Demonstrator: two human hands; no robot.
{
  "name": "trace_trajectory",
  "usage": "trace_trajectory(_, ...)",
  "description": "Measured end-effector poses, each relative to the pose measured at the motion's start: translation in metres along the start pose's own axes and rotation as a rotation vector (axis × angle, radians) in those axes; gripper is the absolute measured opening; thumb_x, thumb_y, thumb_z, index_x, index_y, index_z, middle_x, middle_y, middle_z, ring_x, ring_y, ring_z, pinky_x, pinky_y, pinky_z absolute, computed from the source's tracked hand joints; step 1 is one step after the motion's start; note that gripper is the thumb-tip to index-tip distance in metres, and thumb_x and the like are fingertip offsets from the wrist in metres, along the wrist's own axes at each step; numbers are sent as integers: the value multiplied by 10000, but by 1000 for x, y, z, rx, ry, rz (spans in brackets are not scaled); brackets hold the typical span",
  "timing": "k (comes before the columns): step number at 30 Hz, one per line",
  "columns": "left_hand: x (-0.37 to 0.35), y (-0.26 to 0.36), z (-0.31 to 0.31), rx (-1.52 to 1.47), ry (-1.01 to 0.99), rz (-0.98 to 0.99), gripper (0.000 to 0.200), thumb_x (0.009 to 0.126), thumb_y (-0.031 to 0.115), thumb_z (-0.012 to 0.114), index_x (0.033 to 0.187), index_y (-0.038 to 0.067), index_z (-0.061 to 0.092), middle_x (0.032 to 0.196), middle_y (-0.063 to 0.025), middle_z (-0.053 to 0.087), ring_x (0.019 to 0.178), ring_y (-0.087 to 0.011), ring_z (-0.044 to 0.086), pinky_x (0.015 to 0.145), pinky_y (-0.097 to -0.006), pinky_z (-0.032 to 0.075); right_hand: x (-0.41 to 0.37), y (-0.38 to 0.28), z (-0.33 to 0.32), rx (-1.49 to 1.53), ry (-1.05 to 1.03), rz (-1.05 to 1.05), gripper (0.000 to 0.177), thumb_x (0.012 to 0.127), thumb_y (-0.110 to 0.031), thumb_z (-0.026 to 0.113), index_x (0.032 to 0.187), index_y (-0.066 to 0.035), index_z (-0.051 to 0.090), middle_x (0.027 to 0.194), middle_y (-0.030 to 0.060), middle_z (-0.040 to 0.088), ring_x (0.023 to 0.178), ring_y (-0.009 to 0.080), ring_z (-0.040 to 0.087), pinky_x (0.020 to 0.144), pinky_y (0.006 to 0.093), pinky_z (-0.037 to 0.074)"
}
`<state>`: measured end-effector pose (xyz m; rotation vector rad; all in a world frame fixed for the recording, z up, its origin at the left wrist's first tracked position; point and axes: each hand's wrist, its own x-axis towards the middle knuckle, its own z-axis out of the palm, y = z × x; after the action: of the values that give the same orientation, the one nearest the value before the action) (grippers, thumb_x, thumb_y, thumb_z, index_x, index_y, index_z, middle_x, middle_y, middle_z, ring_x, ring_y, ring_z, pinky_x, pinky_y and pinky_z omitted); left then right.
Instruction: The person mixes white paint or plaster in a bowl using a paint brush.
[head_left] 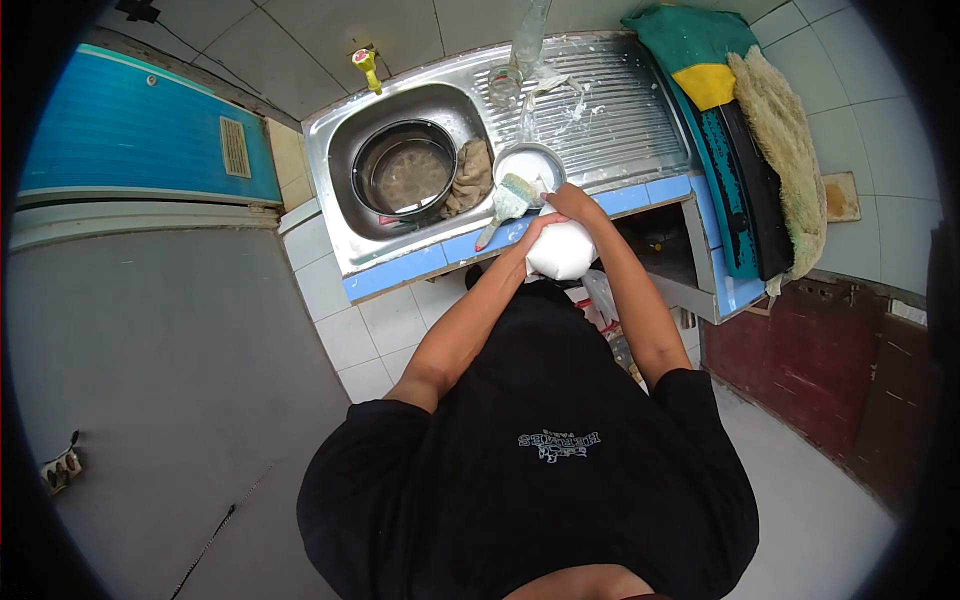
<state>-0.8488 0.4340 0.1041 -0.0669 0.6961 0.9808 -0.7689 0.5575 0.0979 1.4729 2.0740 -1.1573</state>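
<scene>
A plump white bag (562, 252) sits between my hands at the front edge of the sink counter. My left hand (537, 232) is wrapped round its left side. At the bag's upper end, my right hand (573, 203) has its fingers closed on it, close to the rim of a round pan (558, 160) with white material inside. A wide paintbrush (513, 197) with pale, smeared bristles rests across the pan's near rim, its handle pointing toward the blue tiled edge. The bag's opening is hidden by my fingers.
A black basin of murky water (408, 170) stands in the steel sink (345, 225), beside a brown cloth (470, 178). Behind the pan are a clear glass (504, 84) and white splatters on the drainboard (630, 125). A yellow tap (367, 68) and a shaggy cloth (785, 160) flank the counter.
</scene>
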Motion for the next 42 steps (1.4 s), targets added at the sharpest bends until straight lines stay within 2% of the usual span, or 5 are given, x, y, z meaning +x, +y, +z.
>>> trace_trajectory(15, -5, 2, 0, 3, -5, -13, 357, 769, 277, 597, 1028, 34, 566, 859, -122, 633, 702, -241, 650, 631, -376, 553, -1, 1, 4, 16, 64, -51, 582, 806, -417, 598, 890, 158, 621, 867, 338, 613, 801, 413, 635, 743, 431, 481)
trace_trajectory(19, -8, 3, 2, 9, -14, -15, 372, 771, 271, 595, 1051, 29, 558, 870, -123, 633, 711, -242, 651, 637, -376, 554, -4, -4, 1, -6, 20, 6, 527, 820, -394, 602, 969, 111, 627, 956, 306, 620, 903, 393, 629, 800, 423, 481)
trace_trajectory(22, -11, 3, 5, 13, -19, 7, 375, 774, 264, 591, 1061, 27, 555, 877, -124, 633, 712, -243, 652, 641, -377, 554, -5, -3, 2, 0, 25, 2, 526, 814, -390, 611, 967, 113, 626, 951, 306, 621, 898, 394, 629, 796, 422, 481)
trace_trajectory(24, -12, 3, 5, 13, -14, 8, 372, 775, 262, 590, 1060, 27, 555, 878, -125, 634, 712, -243, 652, 641, -377, 554, -6, 0, 4, 22, 71, -72, 570, 802, -406, 603, 883, 157, 621, 857, 339, 613, 792, 412, 637, 731, 433, 484)
trace_trajectory(42, -17, 2, 8, 45, -9, -2, 389, 778, 267, 586, 1077, 21, 546, 902, -135, 636, 732, -253, 657, 651, -385, 557, -8, 3, 8, 10, 97, -86, 558, 813, -398, 601, 876, 156, 622, 847, 331, 618, 789, 408, 640, 713, 429, 489)
